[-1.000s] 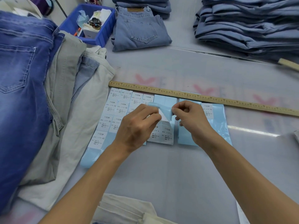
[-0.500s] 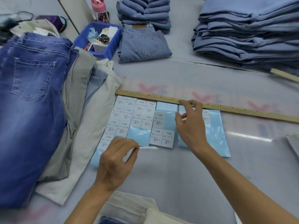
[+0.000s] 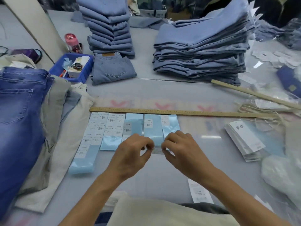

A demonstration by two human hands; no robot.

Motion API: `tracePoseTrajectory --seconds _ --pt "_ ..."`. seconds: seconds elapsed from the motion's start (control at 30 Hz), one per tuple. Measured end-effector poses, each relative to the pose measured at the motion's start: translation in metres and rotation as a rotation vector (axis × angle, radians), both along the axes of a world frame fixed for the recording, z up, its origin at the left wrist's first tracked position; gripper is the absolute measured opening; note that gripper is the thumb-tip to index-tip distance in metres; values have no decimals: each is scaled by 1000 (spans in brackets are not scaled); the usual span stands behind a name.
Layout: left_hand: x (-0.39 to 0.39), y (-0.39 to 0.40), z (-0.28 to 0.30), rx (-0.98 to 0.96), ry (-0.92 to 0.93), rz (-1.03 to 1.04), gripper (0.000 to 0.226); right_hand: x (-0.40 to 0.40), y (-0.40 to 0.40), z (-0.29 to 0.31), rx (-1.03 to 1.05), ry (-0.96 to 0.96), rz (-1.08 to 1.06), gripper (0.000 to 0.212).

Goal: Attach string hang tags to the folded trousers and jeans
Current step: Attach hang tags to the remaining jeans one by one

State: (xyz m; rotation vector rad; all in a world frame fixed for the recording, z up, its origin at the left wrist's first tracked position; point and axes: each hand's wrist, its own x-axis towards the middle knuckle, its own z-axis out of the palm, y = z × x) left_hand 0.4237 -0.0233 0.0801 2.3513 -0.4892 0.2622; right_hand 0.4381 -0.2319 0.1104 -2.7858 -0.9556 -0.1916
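Note:
My left hand point(image 3: 132, 151) and my right hand point(image 3: 182, 148) meet over the table and pinch a small white sticker label point(image 3: 157, 150) between their fingertips. Just beyond them lie light blue backing sheets point(image 3: 153, 132) with white size stickers on them, lined up under a wooden ruler point(image 3: 179, 111). A stack of white hang tags point(image 3: 244, 139) lies to the right, with loose beige strings point(image 3: 262, 115) near it. Trousers and dark blue jeans point(image 3: 21, 111) are piled at the left. Beige trousers point(image 3: 162, 212) lie at the near edge.
Two tall stacks of folded light blue jeans point(image 3: 200, 51) stand at the back, with one folded pair point(image 3: 112, 69) in front. A blue bin point(image 3: 71, 67) and a pink bottle point(image 3: 72, 43) are back left. A second wooden stick point(image 3: 254, 93) lies at right.
My left hand carried the peeled sticker away from the sheets, and my right hand left the sheets to join it. Both now pinch it together. The view tilted up.

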Motion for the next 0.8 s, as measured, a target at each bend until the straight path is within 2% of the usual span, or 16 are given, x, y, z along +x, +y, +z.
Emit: tracePoseTrajectory --seconds 0.07,0.13,0.23,0.33,0.43,0.5,0.67,0.73,0.8 --pt "-5 -21 11 -67 34 -26 23 -12 -23 12 30 -1 -60 5" --pt "-10 -44 19 -168 120 -51 37 -26 -50 19 110 12 -150 6" --pt "-16 -85 21 -262 189 10 40 -52 -98 17 353 76 -391 5" --pt "-22 -133 15 -262 270 32 25 -85 -149 11 771 128 -722 10" --pt "-32 -190 9 -194 332 -145 15 -121 -200 6 1245 180 -973 8" --pt "-36 -238 11 -66 343 -315 14 -147 -231 6 1450 163 -1083 7" --pt "-56 -383 6 626 293 -794 28 -214 -296 11 1658 -45 -1255 17" --pt "-79 -435 -1 839 178 -856 24 -240 -316 10 1693 -104 -1321 15" --pt "-105 -475 -17 854 163 -812 28 -265 -332 4 1716 -140 -1381 11"
